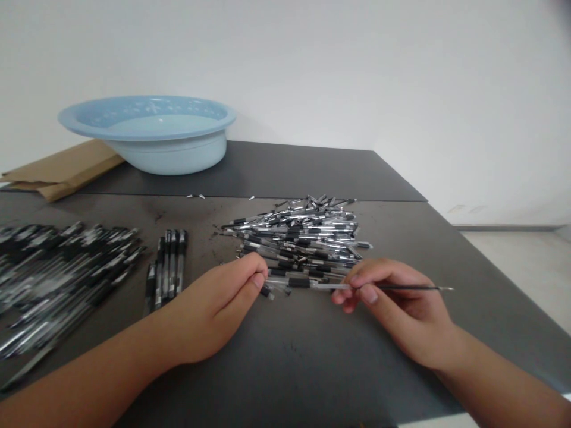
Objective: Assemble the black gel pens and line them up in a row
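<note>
My left hand (218, 309) is closed around one end of a transparent pen barrel (300, 282) with a black rubber grip. From the barrel's right end a thin ink refill (408, 288) sticks out. Its dark, ink-filled part and metal tip point to the right. My right hand (397, 303) pinches the refill between thumb and fingers. Barrel and refill lie in one line, level, above the table. Just behind them spreads a heap of pen parts (307, 238), many with black grips and transparent tubes. The barrel's left end is hidden in my left fist.
A pile of black-and-transparent pens (62, 273) covers the table's left side. Several capped pens (172, 261) stand in a row beside it. Farther back are a light-blue basin (178, 151) and a brown paper bag (66, 166). Small silvery tips (202, 196) lie near the table seam.
</note>
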Demonstrator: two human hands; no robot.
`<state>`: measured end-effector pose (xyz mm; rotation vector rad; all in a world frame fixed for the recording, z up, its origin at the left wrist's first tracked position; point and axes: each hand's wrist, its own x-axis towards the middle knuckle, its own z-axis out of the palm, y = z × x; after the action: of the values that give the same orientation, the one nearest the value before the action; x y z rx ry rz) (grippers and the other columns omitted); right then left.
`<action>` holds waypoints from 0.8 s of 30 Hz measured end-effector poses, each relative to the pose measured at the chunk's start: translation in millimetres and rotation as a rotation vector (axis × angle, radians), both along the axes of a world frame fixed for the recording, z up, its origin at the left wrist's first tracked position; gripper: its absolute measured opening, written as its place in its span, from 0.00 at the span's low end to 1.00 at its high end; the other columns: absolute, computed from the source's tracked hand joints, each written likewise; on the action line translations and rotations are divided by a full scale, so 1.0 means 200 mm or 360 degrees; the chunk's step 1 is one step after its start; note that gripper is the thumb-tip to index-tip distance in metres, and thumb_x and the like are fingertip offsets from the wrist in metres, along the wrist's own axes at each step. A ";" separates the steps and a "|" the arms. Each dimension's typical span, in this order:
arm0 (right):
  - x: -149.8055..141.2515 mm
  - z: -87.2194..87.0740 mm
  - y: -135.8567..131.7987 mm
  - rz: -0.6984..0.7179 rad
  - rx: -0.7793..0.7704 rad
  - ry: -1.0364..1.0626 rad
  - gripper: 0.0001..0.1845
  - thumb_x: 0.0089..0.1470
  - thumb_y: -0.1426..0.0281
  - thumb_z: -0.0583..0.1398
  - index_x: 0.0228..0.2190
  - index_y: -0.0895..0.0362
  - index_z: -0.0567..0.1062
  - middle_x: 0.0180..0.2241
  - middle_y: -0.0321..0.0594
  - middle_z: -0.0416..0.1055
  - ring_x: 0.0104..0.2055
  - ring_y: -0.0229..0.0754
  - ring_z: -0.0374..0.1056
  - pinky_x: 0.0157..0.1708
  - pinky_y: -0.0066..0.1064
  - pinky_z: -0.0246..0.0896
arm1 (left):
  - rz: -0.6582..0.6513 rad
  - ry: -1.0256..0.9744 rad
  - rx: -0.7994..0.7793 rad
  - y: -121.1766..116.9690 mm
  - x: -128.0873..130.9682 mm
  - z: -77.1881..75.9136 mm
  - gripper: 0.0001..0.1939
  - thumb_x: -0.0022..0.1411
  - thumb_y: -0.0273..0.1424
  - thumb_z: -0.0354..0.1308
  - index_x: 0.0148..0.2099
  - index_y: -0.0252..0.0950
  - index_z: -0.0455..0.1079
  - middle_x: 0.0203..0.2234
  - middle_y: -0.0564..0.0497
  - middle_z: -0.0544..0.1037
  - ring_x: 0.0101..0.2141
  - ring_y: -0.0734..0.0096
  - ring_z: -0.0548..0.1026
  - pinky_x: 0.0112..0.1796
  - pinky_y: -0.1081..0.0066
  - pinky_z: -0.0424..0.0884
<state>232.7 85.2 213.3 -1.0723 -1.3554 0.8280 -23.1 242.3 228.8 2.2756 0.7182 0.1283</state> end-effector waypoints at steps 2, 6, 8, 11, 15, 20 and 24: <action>0.00 0.00 0.00 -0.0010 -0.0006 -0.0011 0.09 0.69 0.73 0.61 0.46 0.50 0.80 0.39 0.43 0.83 0.39 0.42 0.81 0.35 0.32 0.80 | -0.0007 -0.0004 -0.0004 0.00 0.00 0.00 0.18 0.78 0.41 0.40 0.40 0.40 0.65 0.31 0.53 0.75 0.33 0.65 0.73 0.35 0.65 0.65; 0.00 0.01 0.00 -0.0018 0.0001 -0.0033 0.09 0.69 0.73 0.61 0.46 0.50 0.81 0.39 0.43 0.83 0.39 0.42 0.81 0.35 0.32 0.81 | -0.0030 -0.0008 0.0013 0.00 0.00 0.00 0.17 0.78 0.41 0.41 0.40 0.40 0.65 0.31 0.53 0.75 0.32 0.66 0.72 0.35 0.66 0.64; 0.00 0.01 0.00 -0.0024 0.0005 -0.0048 0.09 0.69 0.73 0.61 0.46 0.50 0.81 0.39 0.43 0.83 0.39 0.43 0.81 0.35 0.32 0.81 | -0.0036 -0.0010 0.0017 0.00 0.00 -0.01 0.17 0.77 0.41 0.41 0.40 0.40 0.65 0.30 0.53 0.74 0.32 0.66 0.72 0.35 0.66 0.64; 0.00 0.01 0.00 -0.0028 0.0020 -0.0043 0.09 0.69 0.72 0.61 0.46 0.50 0.81 0.39 0.43 0.83 0.40 0.43 0.81 0.35 0.33 0.81 | -0.0026 0.0003 0.0001 0.00 0.00 -0.01 0.17 0.78 0.41 0.40 0.41 0.40 0.64 0.30 0.53 0.74 0.32 0.65 0.72 0.35 0.66 0.64; 0.00 0.01 0.00 0.0004 0.0037 -0.0047 0.10 0.69 0.73 0.61 0.47 0.49 0.80 0.41 0.43 0.83 0.42 0.44 0.82 0.36 0.34 0.81 | -0.0033 0.0001 0.0001 0.00 -0.01 0.00 0.18 0.78 0.42 0.40 0.41 0.40 0.64 0.30 0.54 0.74 0.32 0.66 0.72 0.35 0.66 0.64; 0.00 0.02 -0.01 0.0003 0.0056 -0.0093 0.12 0.69 0.74 0.61 0.48 0.48 0.80 0.41 0.43 0.83 0.42 0.44 0.81 0.38 0.35 0.81 | -0.0033 0.0005 -0.0009 0.00 -0.01 -0.01 0.18 0.78 0.42 0.40 0.40 0.40 0.64 0.31 0.54 0.74 0.32 0.65 0.72 0.35 0.66 0.64; 0.01 0.03 -0.01 -0.0024 0.0080 -0.0083 0.11 0.70 0.73 0.60 0.47 0.48 0.81 0.39 0.43 0.82 0.40 0.45 0.81 0.37 0.36 0.80 | -0.0032 0.0006 0.0002 0.00 -0.01 -0.01 0.18 0.78 0.42 0.40 0.41 0.40 0.65 0.31 0.54 0.74 0.32 0.66 0.73 0.35 0.66 0.65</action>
<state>234.5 83.3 218.3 -1.0702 -1.4030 0.7554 -24.3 242.1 227.0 2.2844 0.6975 0.1150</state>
